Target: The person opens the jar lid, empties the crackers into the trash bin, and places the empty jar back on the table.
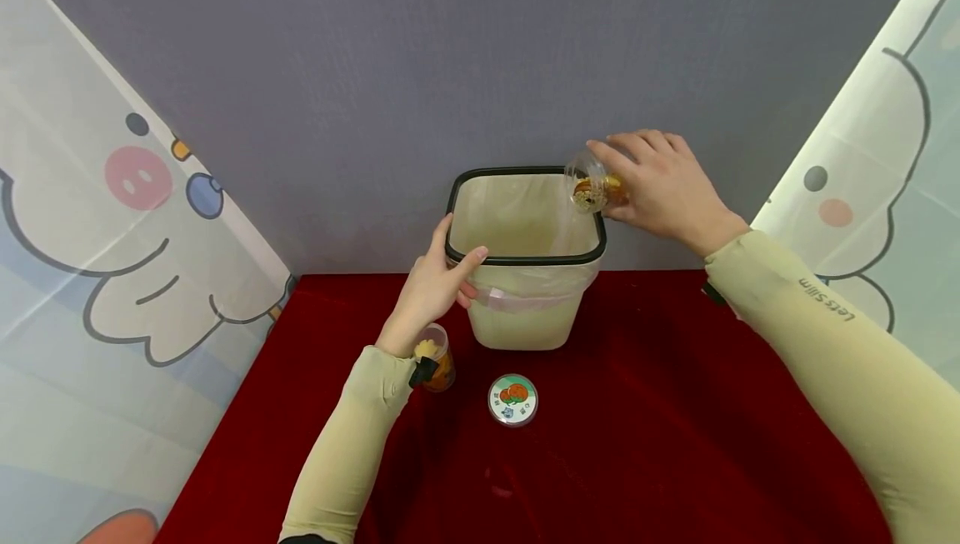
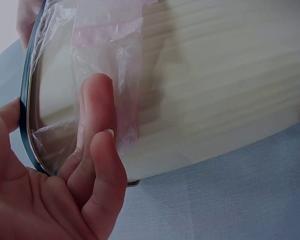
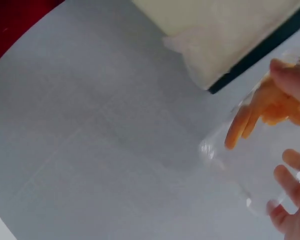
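Observation:
A cream bin (image 1: 521,329) with a black rim, lined with a thin clear bag (image 1: 536,301), stands at the back of the table. My left hand (image 1: 431,284) grips its front left corner, thumb over the rim and fingers outside against the bag, as the left wrist view shows. My right hand (image 1: 663,186) holds a clear plastic jar (image 1: 579,169) tipped on its side at the bin's right rim, mouth toward the opening. Orange strips (image 3: 240,122) lie inside the jar in the right wrist view.
A second clear jar (image 1: 438,367) with orange and pale contents stands beside my left wrist. In front of the bin lies a round lid (image 1: 513,400) with a printed orange picture. Red cloth (image 1: 660,411) covers the table, and a grey wall (image 1: 480,52) rises behind.

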The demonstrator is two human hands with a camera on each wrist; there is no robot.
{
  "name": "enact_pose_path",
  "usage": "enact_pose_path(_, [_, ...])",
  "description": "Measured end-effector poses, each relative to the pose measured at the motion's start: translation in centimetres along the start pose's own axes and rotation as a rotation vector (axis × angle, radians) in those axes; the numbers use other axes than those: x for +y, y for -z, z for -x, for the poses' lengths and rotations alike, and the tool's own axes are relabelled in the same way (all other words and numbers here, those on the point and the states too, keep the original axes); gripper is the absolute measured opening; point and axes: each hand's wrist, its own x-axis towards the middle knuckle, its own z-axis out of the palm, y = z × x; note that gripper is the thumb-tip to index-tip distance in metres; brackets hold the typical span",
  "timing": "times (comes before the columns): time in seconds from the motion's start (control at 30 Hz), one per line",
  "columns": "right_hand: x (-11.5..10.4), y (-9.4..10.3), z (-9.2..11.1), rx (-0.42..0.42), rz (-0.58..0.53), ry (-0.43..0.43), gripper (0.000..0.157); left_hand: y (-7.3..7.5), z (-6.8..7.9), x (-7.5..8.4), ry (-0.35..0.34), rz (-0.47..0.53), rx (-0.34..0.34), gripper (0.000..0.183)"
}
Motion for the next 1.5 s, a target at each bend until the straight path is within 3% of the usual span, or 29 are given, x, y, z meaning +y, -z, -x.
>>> enact_pose_path(0.17, [-0.7, 0.2, -0.6, 0.031, -0.054, 0.054, 0.086, -0.1, -0.1, 0.0, -0.003, 0.009, 0.002, 0.091])
enact_pose_path(0.4, [-1.0, -0.2, -0.8, 0.094, 0.065, 0.139, 0.076, -0.2, 0.0, 0.1, -0.003, 0.017, 0.006, 0.088])
enact_pose_path(0.6, [-1.1, -0.4, -0.9, 0.044, -0.023, 0.122, 0.085, -0.2, -0.1, 0.0, -0.005, 0.02, 0.003, 0.089])
enact_pose_path(0.83, [-1.1, -0.5, -1.0, 0.051, -0.074, 0.091, 0.067, -0.3, -0.2, -0.1, -0.006, 0.027, 0.0, 0.086])
enact_pose_path(0.97, [-1.4, 0.1, -1.2, -0.07, -0.111, 0.017, 0.078, -0.2, -0.2, -0.1, -0.008, 0.023, 0.005, 0.086])
enact_pose_path(1.1, [-1.6, 1.0, -1.6, -0.272, -0.235, -0.152, 0.092, -0.3, -0.2, -0.2, -0.008, 0.026, 0.008, 0.086])
enact_pose_path(1.17, [-1.5, 1.3, -1.7, -0.325, -0.318, -0.23, 0.094, -0.4, -0.2, -0.2, -0.007, 0.027, 0.008, 0.086])
enact_pose_path(1.33, [-1.0, 1.7, -1.7, -0.309, -0.475, -0.314, 0.093, -0.6, -0.2, -0.3, -0.012, 0.026, 0.014, 0.088])
enact_pose_path(1.5, [-1.0, 1.8, -1.6, -0.274, -0.386, -0.275, 0.091, -0.5, -0.3, -0.3, -0.018, 0.026, 0.018, 0.087])
